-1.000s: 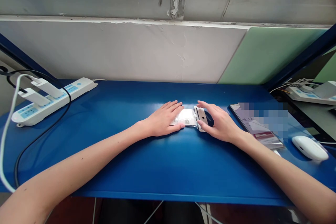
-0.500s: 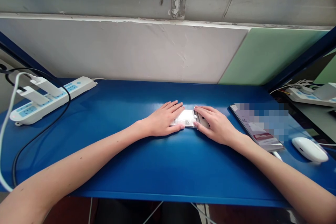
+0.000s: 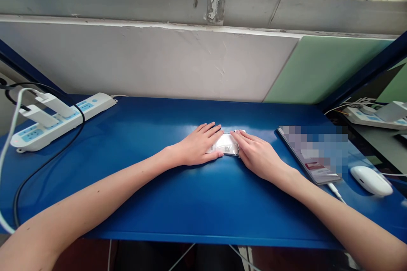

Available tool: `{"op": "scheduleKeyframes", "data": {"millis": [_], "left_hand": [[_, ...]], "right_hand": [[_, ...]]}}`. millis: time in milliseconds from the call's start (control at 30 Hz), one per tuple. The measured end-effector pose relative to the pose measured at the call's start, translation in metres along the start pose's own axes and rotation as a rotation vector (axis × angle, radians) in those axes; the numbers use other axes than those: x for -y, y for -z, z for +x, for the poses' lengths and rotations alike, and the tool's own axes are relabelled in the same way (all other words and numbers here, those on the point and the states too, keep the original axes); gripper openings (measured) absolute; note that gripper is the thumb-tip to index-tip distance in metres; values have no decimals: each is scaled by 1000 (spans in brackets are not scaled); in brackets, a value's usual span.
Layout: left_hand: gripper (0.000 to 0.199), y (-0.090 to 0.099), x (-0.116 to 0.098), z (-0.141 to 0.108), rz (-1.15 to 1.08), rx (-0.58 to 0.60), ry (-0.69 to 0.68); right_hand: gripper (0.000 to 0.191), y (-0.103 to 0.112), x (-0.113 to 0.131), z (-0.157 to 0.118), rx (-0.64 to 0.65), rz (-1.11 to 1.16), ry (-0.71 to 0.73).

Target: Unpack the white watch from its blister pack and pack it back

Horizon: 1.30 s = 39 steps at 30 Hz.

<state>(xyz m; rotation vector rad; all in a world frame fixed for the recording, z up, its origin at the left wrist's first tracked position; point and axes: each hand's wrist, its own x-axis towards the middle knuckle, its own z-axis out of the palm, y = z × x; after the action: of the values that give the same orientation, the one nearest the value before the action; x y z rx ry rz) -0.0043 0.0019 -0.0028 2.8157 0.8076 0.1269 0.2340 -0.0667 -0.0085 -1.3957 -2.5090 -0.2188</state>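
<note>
While the left hand [image 3: 202, 146] lies palm down with its fingers somewhat spread over one end of a small clear-and-white packet [image 3: 227, 143], the right hand [image 3: 259, 152] rests at the other end with its fingers drawn close together. The hands are apart, and the packet lies flat on the blue bench [image 3: 203, 203] between them, its middle showing in the gap, with a small dark printed square facing up. Whether the right fingers pinch the packet or only press on it, I cannot tell, since its right end is mostly hidden beneath them.

Just beyond the right hand, to its right, a phone [image 3: 318, 175] lies face up, much of its screen blurred out, with a white cable [image 3: 336, 192] at its near end. Farther right of that hand sits a rounded white object [image 3: 371, 181]. Well to the left of the left hand is a white power strip [image 3: 85, 109] bearing two white adapters [image 3: 41, 115], and a black cable [image 3: 51, 167] curves across the bench nearby.
</note>
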Motion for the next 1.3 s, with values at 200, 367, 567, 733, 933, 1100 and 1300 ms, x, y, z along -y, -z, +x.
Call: {"op": "scheduleKeyframes", "data": {"millis": [200,367,567,733,933,1100,1300], "left_hand": [[72,-1,1,-1,-5,-11,-6],[71,-1,0,0,17,12,-1],[71,2,-2,0,19,36,9],[71,2,-2,-1,12,28,9],[68,4,-1,-1,-83,2,40],[67,6,-1,1,-164,-39,90],[82,-2,-5,0,-59,-56,92]], "right_hand": [[46,3,2,5,13,18,-66],[53,4,8,7,7,-81,-37],[47,0,6,7,-27,-33,-147],[38,-2,-2,4,-91,112,-238],[29,3,-24,2,-133,189,-122],[24,0,-33,1,-79,285,-3],[36,1,-30,-1,20,285,32]]}}
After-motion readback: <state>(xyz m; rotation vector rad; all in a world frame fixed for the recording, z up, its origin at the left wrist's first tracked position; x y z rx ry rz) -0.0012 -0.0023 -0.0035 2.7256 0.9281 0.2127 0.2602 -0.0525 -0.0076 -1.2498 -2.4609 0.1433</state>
